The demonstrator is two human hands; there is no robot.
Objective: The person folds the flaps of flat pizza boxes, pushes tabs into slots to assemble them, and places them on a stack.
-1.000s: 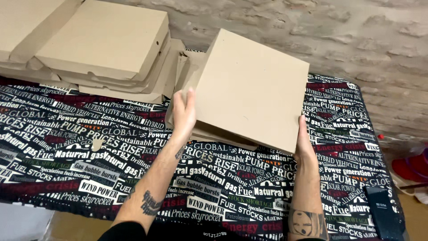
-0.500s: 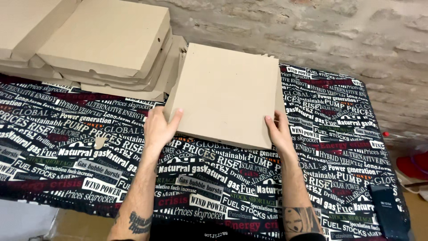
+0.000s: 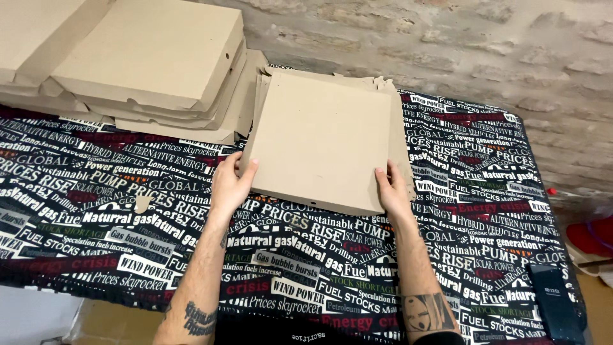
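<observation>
Rough brick wall [image 3: 447, 38] backs our tabletop [image 3: 128, 211], which is draped in a black cloth printed with white and red lettering. Our left hand [image 3: 228, 185] and right hand [image 3: 393, 191] each have their grip clamped on a near corner of a closed flat cardboard box [image 3: 322, 137]. It lies over what seem to be unfolded blanks [image 3: 402, 137], just beside a stack of finished boxes [image 3: 147, 64]. Those loose blanks could slide beneath it, and a push leftward might knock the leaning stack askew.
</observation>
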